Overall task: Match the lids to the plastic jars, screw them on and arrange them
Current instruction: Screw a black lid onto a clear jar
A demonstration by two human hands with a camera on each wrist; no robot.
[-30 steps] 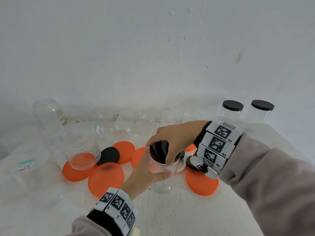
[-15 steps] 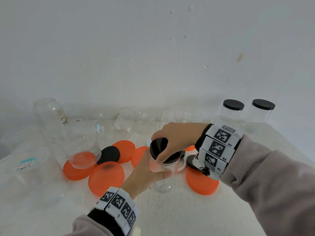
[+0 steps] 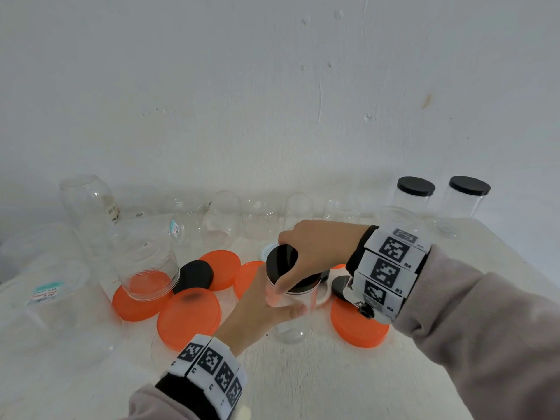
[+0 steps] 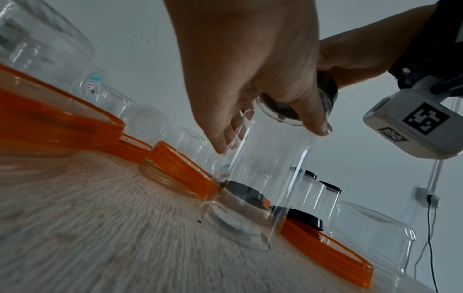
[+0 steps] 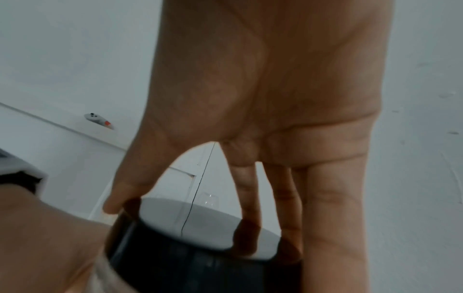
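Item, centre of white table (image 3: 348,383): clear plastic jar (image 3: 292,316), standing upright, base touching the tabletop, being held round its upper wall by the left hand (image 3: 260,310), fingers and thumb curled about it.
Item, on the jar mouth: black lid (image 3: 283,262), sitting slightly tilted, being gripped at its rim from above by the right hand (image 3: 315,253), thumb on the near edge and fingers curled over the far edge.
Lying around the jar: orange lids (image 3: 189,316), flat on the table, one just right of the jar; loose black lid (image 3: 194,275) resting among the orange ones to the left.
Standing at far right corner: two capped jars (image 3: 413,198), side by side, each wearing a black lid.
Standing along the back and left: uncapped clear jars (image 3: 221,218), several inverted, one resting on an orange lid.
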